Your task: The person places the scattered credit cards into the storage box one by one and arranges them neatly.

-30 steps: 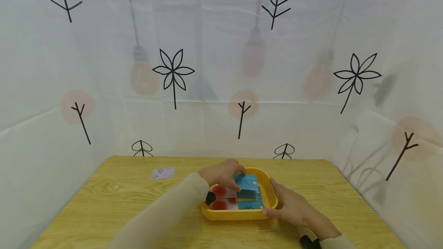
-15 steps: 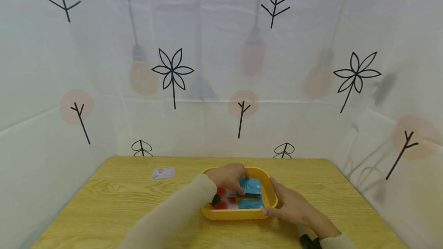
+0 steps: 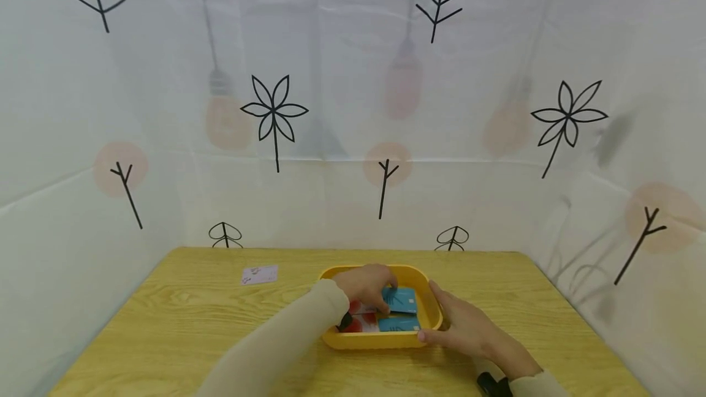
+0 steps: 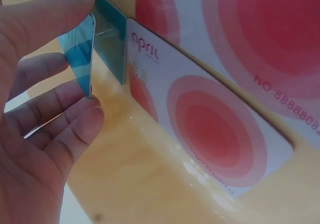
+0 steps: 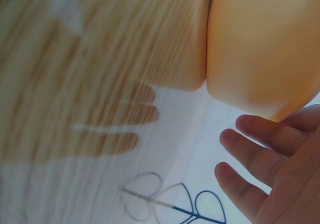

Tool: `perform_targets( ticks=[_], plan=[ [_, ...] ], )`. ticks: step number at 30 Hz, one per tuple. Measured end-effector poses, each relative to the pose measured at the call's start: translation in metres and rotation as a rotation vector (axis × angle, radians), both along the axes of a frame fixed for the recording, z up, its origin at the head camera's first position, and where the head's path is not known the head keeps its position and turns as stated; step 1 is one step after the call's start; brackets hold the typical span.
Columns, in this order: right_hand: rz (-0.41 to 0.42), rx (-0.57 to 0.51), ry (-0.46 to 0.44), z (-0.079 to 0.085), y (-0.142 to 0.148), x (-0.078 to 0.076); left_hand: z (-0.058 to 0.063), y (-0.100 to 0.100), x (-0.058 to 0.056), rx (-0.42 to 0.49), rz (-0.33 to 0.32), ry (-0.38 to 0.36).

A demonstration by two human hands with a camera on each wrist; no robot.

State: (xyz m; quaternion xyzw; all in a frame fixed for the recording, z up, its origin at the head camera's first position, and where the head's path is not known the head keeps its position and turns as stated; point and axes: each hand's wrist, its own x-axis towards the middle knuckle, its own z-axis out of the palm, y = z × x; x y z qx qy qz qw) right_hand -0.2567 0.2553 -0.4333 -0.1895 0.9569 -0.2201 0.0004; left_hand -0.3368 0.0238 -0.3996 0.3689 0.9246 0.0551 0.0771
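Observation:
My left hand (image 3: 366, 283) reaches into a yellow tray (image 3: 380, 342) and pinches a blue card (image 4: 82, 58) between thumb and fingers. In the left wrist view the held card is tilted, and another blue surface (image 4: 112, 43) lies close behind it. A second blue card (image 3: 399, 324) rests in the front of the tray. To the left are white cards with red circles (image 4: 215, 129), partly hidden by the left wrist in the head view. My right hand (image 3: 469, 326) rests against the tray's right end, index finger and thumb at the rim, other fingers extended along the outside.
A pale pink card (image 3: 259, 274) lies on the wooden-look table (image 3: 209, 317), left of the tray. White cloth (image 3: 331, 201) with black plant drawings hangs behind the table and along both sides.
My left hand has moved right and down with the blue card, bringing it lower into the tray. The right hand stays at the tray's right end.

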Motion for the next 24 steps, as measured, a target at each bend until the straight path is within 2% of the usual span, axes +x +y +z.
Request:
perform_targets(
  ticks=[8, 17, 24],
  plan=[
    [0.001, 0.004, 0.013, 0.000, 0.000, 0.001, -0.005, 0.000, 0.001, 0.000, -0.029, -0.001],
    [0.005, 0.009, 0.016, 0.000, -0.001, 0.001, -0.008, 0.000, 0.002, -0.011, -0.031, 0.031],
    [-0.007, 0.010, 0.018, 0.000, -0.002, 0.001, -0.013, -0.001, 0.001, 0.007, -0.025, 0.029]
  ],
)
